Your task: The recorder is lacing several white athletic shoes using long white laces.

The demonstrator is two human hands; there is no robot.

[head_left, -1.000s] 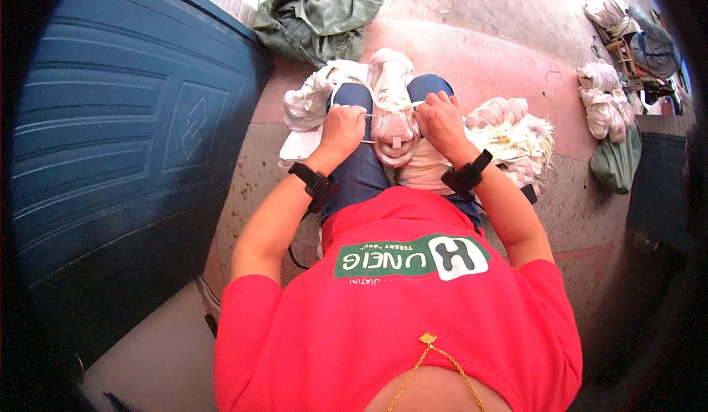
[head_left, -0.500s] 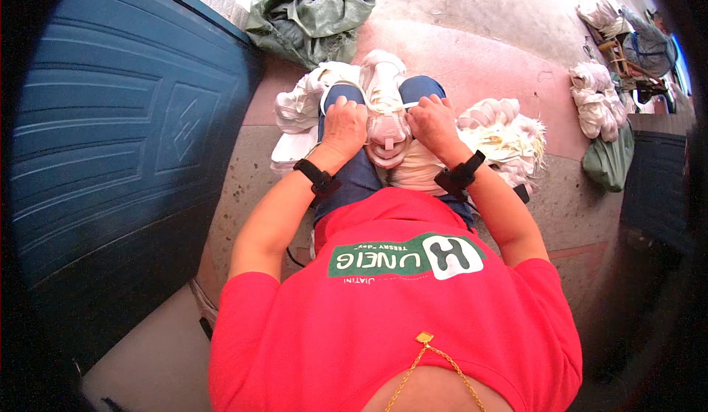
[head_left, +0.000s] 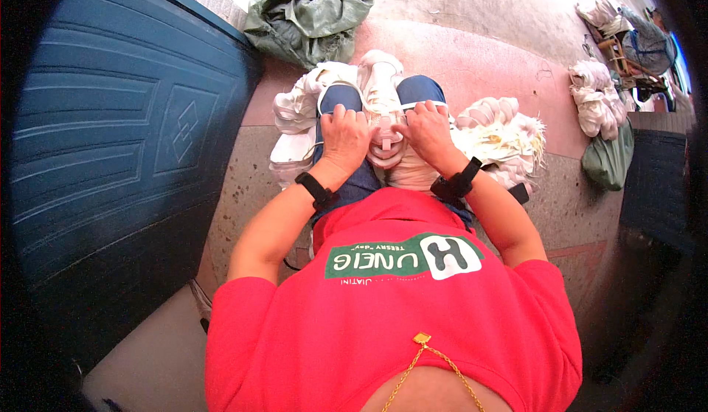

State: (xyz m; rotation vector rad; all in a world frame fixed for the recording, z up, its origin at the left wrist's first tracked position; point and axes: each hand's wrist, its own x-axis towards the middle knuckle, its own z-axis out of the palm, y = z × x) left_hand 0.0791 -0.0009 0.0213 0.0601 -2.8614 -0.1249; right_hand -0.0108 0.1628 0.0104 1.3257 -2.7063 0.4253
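Note:
A white shoe [head_left: 380, 80] lies lengthwise on my lap between my knees in blue jeans [head_left: 420, 89]. My left hand [head_left: 345, 136] grips its left side, fingers curled over the edge. My right hand [head_left: 423, 130] clamps the right side, thumb toward the middle. Both wrists wear black bands. The rear part of the shoe is hidden under my hands; a small pale pink piece [head_left: 386, 143] shows between them.
Heaps of white shoes lie at my left knee [head_left: 296, 106] and at my right [head_left: 501, 126]. A green sack [head_left: 308, 5] sits ahead, and a blue panelled door [head_left: 125, 132] stands to my left. More white bundles [head_left: 594, 99] and a green bag [head_left: 609, 158] lie far right.
My hands have drawn closer together over the middle of the shoe. The thin white strand stretched between them earlier no longer shows.

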